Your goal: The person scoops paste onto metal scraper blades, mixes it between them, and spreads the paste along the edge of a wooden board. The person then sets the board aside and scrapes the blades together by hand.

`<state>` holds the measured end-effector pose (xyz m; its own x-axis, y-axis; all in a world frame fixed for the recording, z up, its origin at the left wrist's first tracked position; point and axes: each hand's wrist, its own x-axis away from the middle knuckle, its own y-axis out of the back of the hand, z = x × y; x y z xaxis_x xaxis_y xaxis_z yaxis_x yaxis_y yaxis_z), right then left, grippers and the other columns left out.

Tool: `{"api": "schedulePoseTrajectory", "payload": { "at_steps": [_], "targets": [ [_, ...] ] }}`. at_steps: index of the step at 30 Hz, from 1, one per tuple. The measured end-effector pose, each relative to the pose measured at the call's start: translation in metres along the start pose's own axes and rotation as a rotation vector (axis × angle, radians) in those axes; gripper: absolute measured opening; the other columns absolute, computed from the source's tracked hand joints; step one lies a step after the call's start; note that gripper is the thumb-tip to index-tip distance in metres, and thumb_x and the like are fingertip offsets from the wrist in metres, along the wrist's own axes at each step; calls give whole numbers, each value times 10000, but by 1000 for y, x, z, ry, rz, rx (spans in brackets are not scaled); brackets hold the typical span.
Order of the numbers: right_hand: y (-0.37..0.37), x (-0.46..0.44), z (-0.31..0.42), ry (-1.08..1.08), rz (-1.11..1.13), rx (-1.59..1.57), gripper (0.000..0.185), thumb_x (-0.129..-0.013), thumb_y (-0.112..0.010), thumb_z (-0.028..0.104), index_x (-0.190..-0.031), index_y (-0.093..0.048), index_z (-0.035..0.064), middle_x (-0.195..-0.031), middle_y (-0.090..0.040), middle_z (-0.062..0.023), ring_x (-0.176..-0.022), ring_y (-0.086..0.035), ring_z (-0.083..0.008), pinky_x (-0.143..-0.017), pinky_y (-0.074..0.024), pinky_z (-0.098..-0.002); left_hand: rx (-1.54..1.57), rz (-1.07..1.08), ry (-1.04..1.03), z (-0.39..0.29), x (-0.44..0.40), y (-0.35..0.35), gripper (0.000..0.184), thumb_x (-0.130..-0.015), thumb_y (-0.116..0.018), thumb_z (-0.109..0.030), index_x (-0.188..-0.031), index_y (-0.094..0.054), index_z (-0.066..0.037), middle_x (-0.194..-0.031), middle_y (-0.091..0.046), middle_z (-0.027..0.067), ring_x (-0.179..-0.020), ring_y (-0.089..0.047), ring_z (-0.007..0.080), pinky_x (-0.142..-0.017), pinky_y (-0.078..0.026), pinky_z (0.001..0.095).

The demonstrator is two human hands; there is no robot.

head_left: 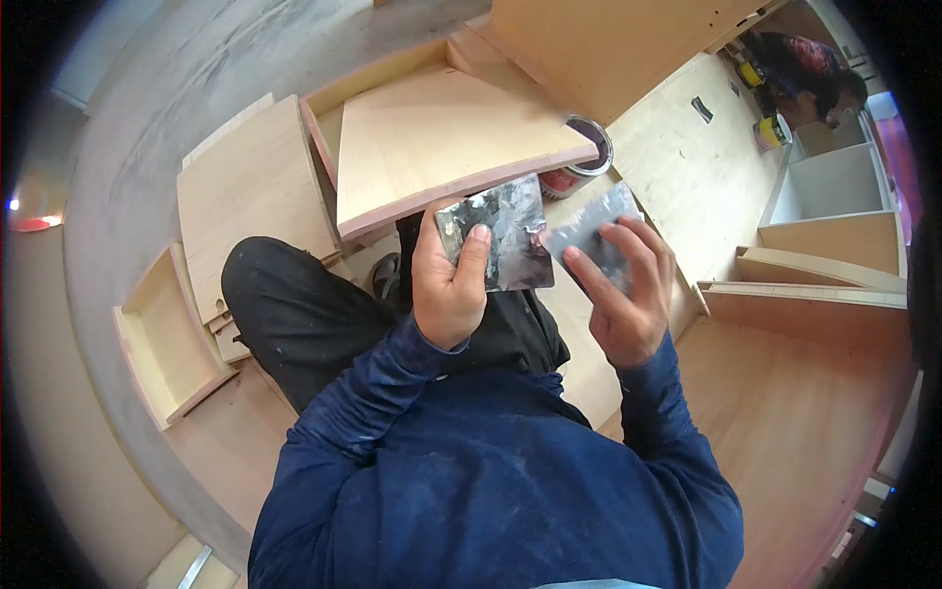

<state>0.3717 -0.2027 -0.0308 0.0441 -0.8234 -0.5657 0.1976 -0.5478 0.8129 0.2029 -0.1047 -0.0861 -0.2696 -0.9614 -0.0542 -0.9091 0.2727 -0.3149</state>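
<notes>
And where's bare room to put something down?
The brown panel between the right sleeve and the long board looks bare. So does the pale board, beyond the left hand. It's crowded where that board, the can and the smeared plates come close.

A pink-edged wooden panel (pixel 442 137) bars the way ahead of the left hand (pixel 451 285), with a paint can (pixel 579 178) at its corner; the left knee (pixel 270 294) blocks leftward. Beyond the right hand (pixel 633 299), room opens above the pale board (pixel 677 152).
</notes>
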Motion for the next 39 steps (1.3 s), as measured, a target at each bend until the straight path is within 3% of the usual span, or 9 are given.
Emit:
{"api": "schedulePoseTrajectory", "payload": {
  "at_steps": [2,10,14,25,30,34,36,38,39],
  "targets": [
    [-6,-2,3,-10,141,10,428,-682,-650,-29,-1030,-767,192,-1143,-622,-117,-1138,-570,-360,-931,-465,-468,-73,19,-24,-1,3,3,209,-975,-524,-34,-1180,-524,10,-1014,-623,73,-914,-564,126,-853,-464,271],
    [-5,-8,6,12,25,-20,416,-682,-669,-35,-1020,-769,185,-1128,-622,-112,-1124,-581,-359,-915,-477,-469,-221,8,29,-7,3,4,194,-971,-539,-50,-1157,-526,4,-965,-616,71,-855,-563,124,-810,-471,272],
    [-9,-1,4,-3,157,-95,374,-688,-697,-10,-1006,-765,176,-1104,-630,-108,-1125,-585,-351,-918,-456,-470,-112,-24,12,-5,5,6,228,-973,-526,-32,-1195,-514,16,-1017,-626,69,-911,-576,128,-854,-473,273],
    [-10,4,12,-23,12,-144,441,-635,-673,-70,-1010,-768,141,-1092,-607,-144,-1097,-591,-370,-897,-496,-448,38,-78,7,-8,7,11,298,-982,-504,-14,-1276,-491,33,-1113,-617,95,-987,-580,124,-910,-469,277],
    [-21,8,12,-94,37,-285,473,-652,-642,-125,-1037,-760,123,-1103,-596,-152,-1091,-589,-375,-913,-501,-454,499,-128,272,-23,-1,8,314,-970,-487,7,-1284,-496,16,-1142,-626,96,-1008,-622,164,-912,-507,318],
    [-26,3,5,-76,28,-299,464,-685,-643,-138,-1055,-752,120,-1096,-598,-154,-1085,-594,-374,-899,-507,-447,484,-139,269,-13,-3,12,318,-965,-489,7,-1283,-500,5,-1149,-628,97,-1013,-634,186,-907,-520,335],
    [-24,3,2,-70,12,-283,458,-675,-645,-130,-1044,-754,120,-1100,-599,-155,-1083,-593,-372,-895,-509,-445,471,-143,264,-13,-2,12,474,-911,-545,-44,-1370,-461,35,-1152,-641,133,-1007,-642,221,-881,-510,338],
    [-17,-3,-6,-9,99,-35,477,-646,-644,-123,-1039,-757,121,-1104,-600,-161,-1075,-591,-376,-902,-508,-449,454,-132,241,-23,-3,14,380,-945,-512,-23,-1320,-480,20,-1135,-634,106,-999,-630,187,-886,-508,317],
    [-19,-4,-12,-77,108,-191,502,-623,-643,-111,-1051,-755,125,-1106,-604,-151,-1071,-589,-374,-910,-498,-460,438,-126,219,-27,-5,16,293,-979,-480,-1,-1271,-498,5,-1118,-627,79,-991,-618,152,-892,-506,296]
  ]
}}
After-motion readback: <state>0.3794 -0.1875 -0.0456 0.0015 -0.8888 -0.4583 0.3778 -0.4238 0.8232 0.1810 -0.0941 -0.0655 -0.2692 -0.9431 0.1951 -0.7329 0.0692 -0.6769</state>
